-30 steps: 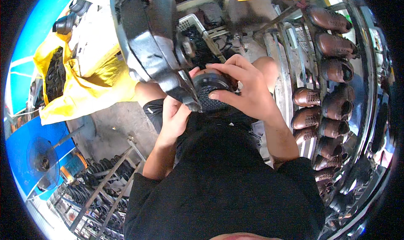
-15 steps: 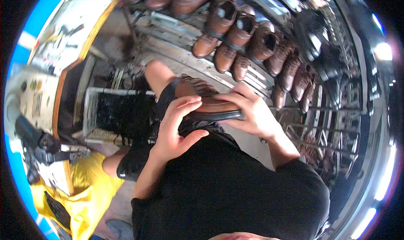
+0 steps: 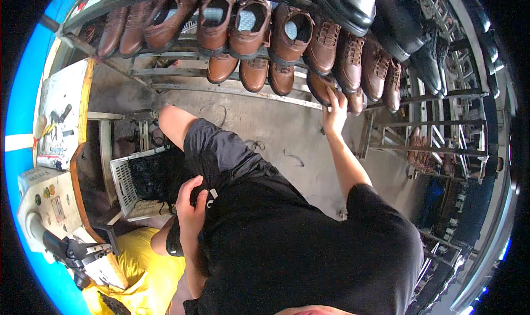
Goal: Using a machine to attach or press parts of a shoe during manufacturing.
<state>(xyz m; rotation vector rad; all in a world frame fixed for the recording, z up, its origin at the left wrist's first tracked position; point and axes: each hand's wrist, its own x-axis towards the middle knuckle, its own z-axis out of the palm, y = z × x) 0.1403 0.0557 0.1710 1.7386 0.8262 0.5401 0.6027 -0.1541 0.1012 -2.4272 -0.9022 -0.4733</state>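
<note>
My right hand (image 3: 334, 114) is stretched out to the shoe rack, its fingers closed on a brown leather shoe (image 3: 319, 87) on the lower level. The shoe's toe points towards me, and its rear is hidden under the shoes above. Close to it, a brown lace-up shoe (image 3: 349, 62) hangs over from the upper level. My left hand (image 3: 191, 207) is held over my lap beside my black shorts (image 3: 226, 149). Its fingers are loosely bent, with the thumb apart, and nothing shows in them.
The metal rack (image 3: 182, 87) carries several brown shoes, with black shoes (image 3: 395, 25) to the right. A white crate (image 3: 122, 183) of black material stands at my left. Beyond it are a workbench (image 3: 62, 102), a machine (image 3: 49, 202) and yellow cloth (image 3: 138, 257).
The brown shoe held over my lap is gone from there. My right hand has moved forward to the rack, my left hand has drawn back, and the view has shifted.
</note>
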